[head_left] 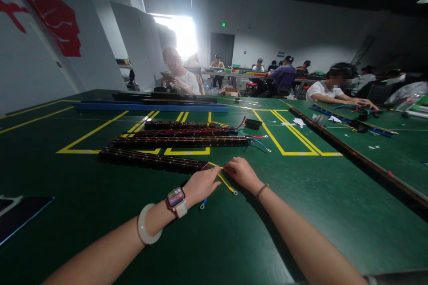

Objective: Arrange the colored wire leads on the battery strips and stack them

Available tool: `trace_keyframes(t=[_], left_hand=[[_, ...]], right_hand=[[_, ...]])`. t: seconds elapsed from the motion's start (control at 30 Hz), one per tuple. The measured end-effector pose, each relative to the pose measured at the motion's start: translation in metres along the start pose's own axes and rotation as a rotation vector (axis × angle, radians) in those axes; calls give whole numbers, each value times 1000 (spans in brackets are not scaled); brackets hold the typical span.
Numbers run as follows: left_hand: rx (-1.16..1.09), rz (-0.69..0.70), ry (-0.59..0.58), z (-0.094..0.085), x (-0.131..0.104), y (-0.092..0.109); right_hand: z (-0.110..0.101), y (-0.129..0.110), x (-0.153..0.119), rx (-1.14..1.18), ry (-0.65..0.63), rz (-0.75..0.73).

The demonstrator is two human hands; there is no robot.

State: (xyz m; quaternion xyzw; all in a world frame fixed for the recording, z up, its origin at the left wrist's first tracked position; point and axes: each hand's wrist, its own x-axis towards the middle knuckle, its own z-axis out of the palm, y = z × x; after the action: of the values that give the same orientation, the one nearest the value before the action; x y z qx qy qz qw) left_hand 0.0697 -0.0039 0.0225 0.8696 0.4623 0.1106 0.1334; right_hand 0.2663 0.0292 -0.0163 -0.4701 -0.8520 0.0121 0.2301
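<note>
At far left we see a red wall marking, cut off by the picture's border, so its lettering cannot be read. Below it, a dark panel with a pale mark, also cut off, lies beside the green tabletop. Yellow tape outlines rectangles there; its small labels are too small to read.

A long blue bar lies toward the far edge. Nearer to us are several black strips, and nearest of all, left of centre, the front black strip, its wired end at our left hand. That wrist wears a pale bangle and a watch with a lit, unreadable display.

The left hand's fingers lie at a yellow wire with a ring lug; we cannot tell how firmly. A blue wire pokes out beneath. Our right hand, fingers curled, pinches the yellow wire. Behind, an open carton stands beyond the table, contents unclear.

Rightward, green surface stretches from our right hand to a long dark rail running diagonally. White scraps lie near it; beyond, a co-worker handles wires.
</note>
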Motion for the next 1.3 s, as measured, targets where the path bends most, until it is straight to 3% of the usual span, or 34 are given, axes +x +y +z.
trace_keyframes(t=[0.23,0.47,0.63,0.87,1.0,1.2,1.3], left_hand=[[-85,-219,-40,-2,-7,-9],[-694,-334,-300,3,5,-16],[-989,-312,-296,4,5,-18],[-1189,-365,-280,2,1,-11],[-1321,-369,-252,0,0,-8],[-1521,-337,-246,4,7,-7],[-1583,-356,-190,9,11,-4]], right_hand=[[-11,-9,1,40,-69,81],[-19,-21,2,196,-226,220],[-20,-32,2,211,-283,281],[-17,-38,0,226,-225,337],[-19,-40,-1,184,-153,288],[-23,-53,-2,-269,-113,91],[-21,-61,-4,-402,-111,-28]])
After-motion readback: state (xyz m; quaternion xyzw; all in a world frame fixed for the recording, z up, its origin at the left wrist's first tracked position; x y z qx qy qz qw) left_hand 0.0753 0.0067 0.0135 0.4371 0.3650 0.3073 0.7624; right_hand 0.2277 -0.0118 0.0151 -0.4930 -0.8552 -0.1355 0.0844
